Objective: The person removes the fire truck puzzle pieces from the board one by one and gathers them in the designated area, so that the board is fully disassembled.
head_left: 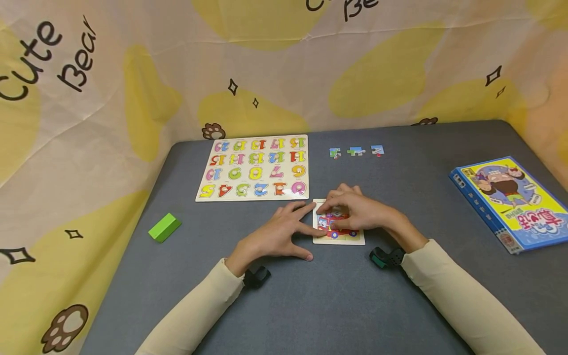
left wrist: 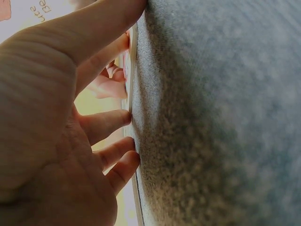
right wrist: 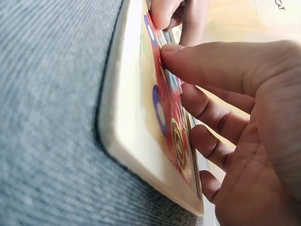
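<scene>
A small jigsaw board (head_left: 360,240) with a red truck picture lies flat on the table. Over its upper part, the right hand (head_left: 355,209) holds a jigsaw piece (right wrist: 175,84) between thumb and bent fingers. The piece sits low against the picture, its edge slightly raised, and the hand partly hides it. The left hand (head_left: 279,231) is spread at the board's left side. Its index finger reaches the board's upper left corner, another fingertip rests on the picture, and the thumb is stretched out over the table.
Three loose jigsaw pieces (head_left: 356,151) lie behind the board. A number puzzle board (head_left: 253,172) is at the back left, a green block (head_left: 164,227) farther left. A blue and yellow box (head_left: 514,202) lies on the right of the grey table (head_left: 319,305).
</scene>
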### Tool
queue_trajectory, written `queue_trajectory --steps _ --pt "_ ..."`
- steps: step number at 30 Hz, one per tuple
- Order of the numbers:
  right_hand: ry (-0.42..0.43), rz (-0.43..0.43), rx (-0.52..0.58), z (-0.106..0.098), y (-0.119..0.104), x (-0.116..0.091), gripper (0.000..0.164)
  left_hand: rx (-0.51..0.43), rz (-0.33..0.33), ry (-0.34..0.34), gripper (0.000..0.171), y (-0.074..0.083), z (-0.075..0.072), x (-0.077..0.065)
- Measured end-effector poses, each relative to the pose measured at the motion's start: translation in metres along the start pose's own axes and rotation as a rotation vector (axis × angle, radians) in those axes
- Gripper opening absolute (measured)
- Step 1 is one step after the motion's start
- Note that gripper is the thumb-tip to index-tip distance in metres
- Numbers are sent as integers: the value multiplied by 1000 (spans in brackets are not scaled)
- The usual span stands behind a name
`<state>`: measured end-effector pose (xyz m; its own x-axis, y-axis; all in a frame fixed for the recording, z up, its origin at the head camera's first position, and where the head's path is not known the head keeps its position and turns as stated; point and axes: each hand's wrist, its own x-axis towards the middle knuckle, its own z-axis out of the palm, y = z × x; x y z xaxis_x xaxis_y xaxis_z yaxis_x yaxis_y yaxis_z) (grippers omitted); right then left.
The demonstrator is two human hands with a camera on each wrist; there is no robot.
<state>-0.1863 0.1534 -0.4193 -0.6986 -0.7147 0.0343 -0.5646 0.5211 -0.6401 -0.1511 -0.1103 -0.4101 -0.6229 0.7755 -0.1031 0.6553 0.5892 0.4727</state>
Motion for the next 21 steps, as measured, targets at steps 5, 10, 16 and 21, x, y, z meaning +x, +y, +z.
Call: queue_trajectory --steps 5,10,16,21 --pt "2 6 7 0 -1 -1 38 -4 0 -6 60 0 0 0" --pt "7 10 2 -1 -5 -1 38 1 4 -5 60 0 0 1" --pt "10 3 -19 0 -5 0 37 3 6 -2 60 1 0 0" --pt "14 2 -36 2 -4 1 35 9 5 -2 60 0 0 0"
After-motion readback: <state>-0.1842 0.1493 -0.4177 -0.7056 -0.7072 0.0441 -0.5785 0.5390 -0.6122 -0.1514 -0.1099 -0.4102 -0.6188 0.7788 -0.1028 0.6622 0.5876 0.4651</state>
